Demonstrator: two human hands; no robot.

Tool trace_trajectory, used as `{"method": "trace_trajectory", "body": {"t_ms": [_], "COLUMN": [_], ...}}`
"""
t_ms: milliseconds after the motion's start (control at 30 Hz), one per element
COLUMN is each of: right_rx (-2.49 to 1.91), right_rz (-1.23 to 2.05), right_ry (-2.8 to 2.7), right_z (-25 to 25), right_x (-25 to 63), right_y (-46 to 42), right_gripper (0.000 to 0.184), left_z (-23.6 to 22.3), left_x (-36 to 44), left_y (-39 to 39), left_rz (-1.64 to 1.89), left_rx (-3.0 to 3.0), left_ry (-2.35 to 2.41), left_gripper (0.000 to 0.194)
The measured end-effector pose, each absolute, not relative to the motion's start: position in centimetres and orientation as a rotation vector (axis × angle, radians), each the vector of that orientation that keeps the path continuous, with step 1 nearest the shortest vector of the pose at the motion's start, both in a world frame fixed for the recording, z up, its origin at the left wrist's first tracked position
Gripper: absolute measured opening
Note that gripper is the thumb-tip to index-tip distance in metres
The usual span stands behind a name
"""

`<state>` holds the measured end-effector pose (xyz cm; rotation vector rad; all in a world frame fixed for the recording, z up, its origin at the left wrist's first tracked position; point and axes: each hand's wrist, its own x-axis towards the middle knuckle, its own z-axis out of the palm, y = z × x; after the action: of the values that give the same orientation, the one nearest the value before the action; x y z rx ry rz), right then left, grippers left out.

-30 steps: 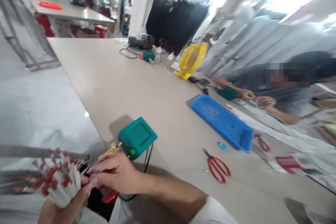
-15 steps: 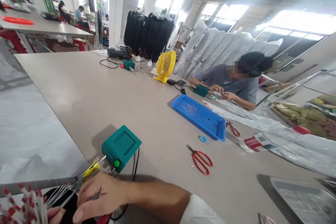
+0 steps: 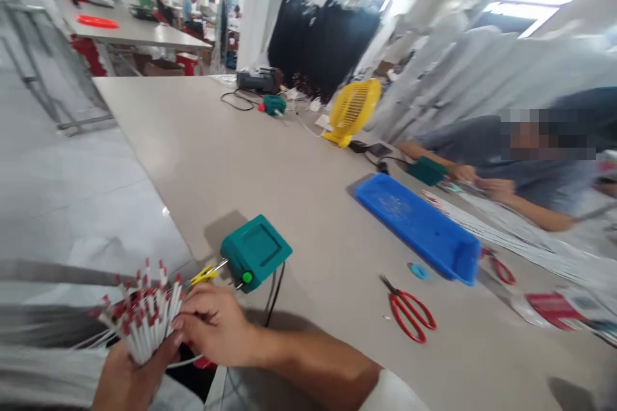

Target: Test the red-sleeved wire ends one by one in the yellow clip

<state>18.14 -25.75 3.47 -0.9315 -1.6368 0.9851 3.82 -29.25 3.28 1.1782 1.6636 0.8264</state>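
A thick bundle of white cables with red tips (image 3: 144, 318) stands upright at the lower left. My left hand (image 3: 130, 376) is wrapped round it from below. At the bundle's right side is my right hand (image 3: 216, 321), its thumb and fingers pinched together close to the cables; what lies between them is hidden. Just beyond those fingers, a yellow-handled clip (image 3: 205, 275) joins a metal rod on a green box (image 3: 258, 250) with a bright green knob. A black cord runs from the box down toward my right forearm.
Red-handled scissors (image 3: 409, 311) lie on the table (image 3: 318, 218) right of my arm. Behind them are a light-blue ring (image 3: 419, 271) and a blue tray (image 3: 409, 218). A yellow fan (image 3: 354, 112) stands farther back. Across the table, a person (image 3: 520, 160) works beside another green box (image 3: 427, 170).
The view has swung left, so the table's things sit farther right. The cable bundle has come up into view, with my left hand around it and my right hand now closed at its side.
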Motion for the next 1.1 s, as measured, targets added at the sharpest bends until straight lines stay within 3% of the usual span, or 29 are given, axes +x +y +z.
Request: {"method": "trace_trajectory", "body": {"t_ms": [233,433,567,867,1100], "right_rx": [-1.015,-1.083,-1.057,-1.032,-1.033], "right_rz": [1.019,1.059,1.087,0.929,1.075], "right_ry": [-1.597,-1.663,-1.753,-1.749,-1.597], "right_z": [4.3,3.9,3.6,4.3,4.2], "right_x": [18.5,18.3,18.0,18.6,18.3], "right_y": [-26.5,-26.9,-27.2,-26.9,-26.5], "right_gripper": [0.021,0.017,0.019,0.017,0.006], "left_z": [4.7,5.0,5.0,4.6,5.1], "left_x": [3.8,3.3,4.4,4.7,5.1], "left_y": [-28.9,-29.1,-29.4,-29.6,-29.8], "left_rz": [0.934,1.075,1.153,1.136,1.048], "left_rx": [1.035,0.987,0.835,0.913,0.997], "left_ry": [1.391,1.67,1.559,1.608,1.54], "left_gripper": [0.024,0.025,0.026,0.019,0.015]}}
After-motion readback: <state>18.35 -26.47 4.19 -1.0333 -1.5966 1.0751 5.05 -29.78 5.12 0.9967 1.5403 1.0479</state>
